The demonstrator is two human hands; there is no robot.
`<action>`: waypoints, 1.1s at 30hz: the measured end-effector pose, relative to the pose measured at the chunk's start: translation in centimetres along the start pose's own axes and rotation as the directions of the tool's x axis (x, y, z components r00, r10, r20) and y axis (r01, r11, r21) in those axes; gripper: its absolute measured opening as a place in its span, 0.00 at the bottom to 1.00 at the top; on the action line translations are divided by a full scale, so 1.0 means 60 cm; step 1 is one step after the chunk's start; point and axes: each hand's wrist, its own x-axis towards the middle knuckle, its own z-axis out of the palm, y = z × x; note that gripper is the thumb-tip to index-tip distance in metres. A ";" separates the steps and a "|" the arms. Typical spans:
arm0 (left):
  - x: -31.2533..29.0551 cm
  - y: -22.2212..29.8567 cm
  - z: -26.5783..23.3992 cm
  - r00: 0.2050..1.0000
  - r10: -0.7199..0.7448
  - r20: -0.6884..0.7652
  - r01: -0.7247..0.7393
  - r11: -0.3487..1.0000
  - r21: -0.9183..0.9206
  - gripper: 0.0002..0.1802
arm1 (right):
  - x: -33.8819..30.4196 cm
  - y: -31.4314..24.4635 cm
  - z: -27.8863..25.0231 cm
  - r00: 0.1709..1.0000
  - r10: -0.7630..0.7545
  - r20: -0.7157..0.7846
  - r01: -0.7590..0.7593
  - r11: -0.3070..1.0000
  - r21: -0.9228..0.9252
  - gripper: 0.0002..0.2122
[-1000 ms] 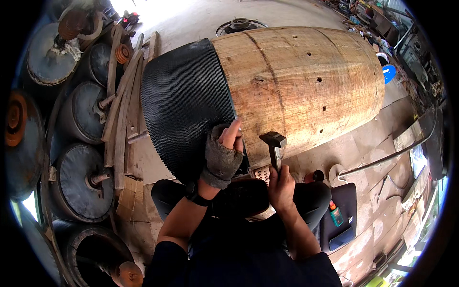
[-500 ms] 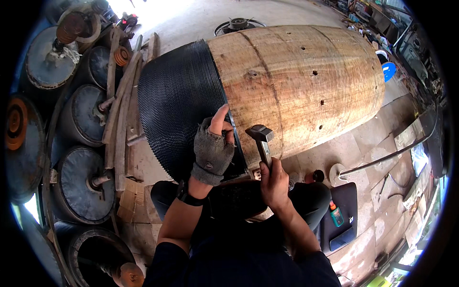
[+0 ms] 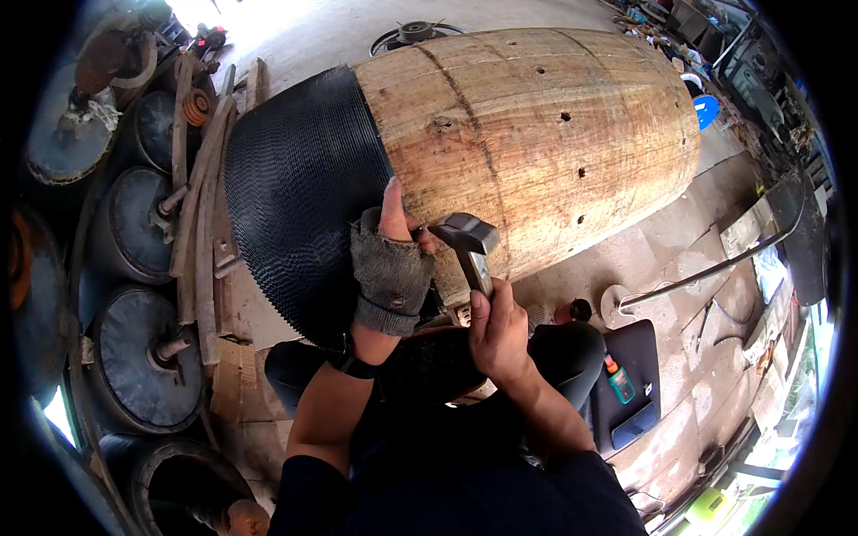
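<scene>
A large wooden drum (image 3: 527, 152) lies on its side in front of me, its left end wrapped in black ridged sheeting (image 3: 299, 179). My left hand (image 3: 391, 263), in a grey fingerless glove, rests at the sheeting's right edge. One finger of it points up along that edge while the others curl in, and whatever they pinch is hidden. Gripped by its handle in my right hand (image 3: 500, 335) is a hammer (image 3: 468, 234). Its dark metal head is raised just right of my left fingertips, close above the wood.
Several round drums (image 3: 147, 357) stand along the left, with long wooden boards (image 3: 204, 232) beside them. Near my right knee a dark pad (image 3: 633, 375) holds a green bottle (image 3: 618, 382) and a phone (image 3: 635, 426). A bent rod (image 3: 715, 266) juts in from the right.
The hammer head has come nearer my left hand, tilting slightly. The whole scene has shifted left in the picture as the view turned. My left hand stays at the sheeting's edge.
</scene>
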 end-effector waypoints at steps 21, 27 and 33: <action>-0.181 0.060 -0.071 0.876 0.116 0.468 -0.138 0.990 0.012 0.18 | -0.003 0.024 0.011 0.978 0.138 0.155 -0.115 0.982 -0.149 0.08; -0.303 0.052 -0.041 0.662 0.099 0.743 -0.155 0.988 0.005 0.12 | -0.011 -0.014 0.002 0.978 0.041 -0.204 0.015 0.964 0.266 0.13; -0.329 0.044 -0.017 0.597 0.090 0.797 -0.229 0.971 0.062 0.13 | -0.025 0.026 0.026 0.980 0.174 -0.096 -0.146 0.958 0.245 0.09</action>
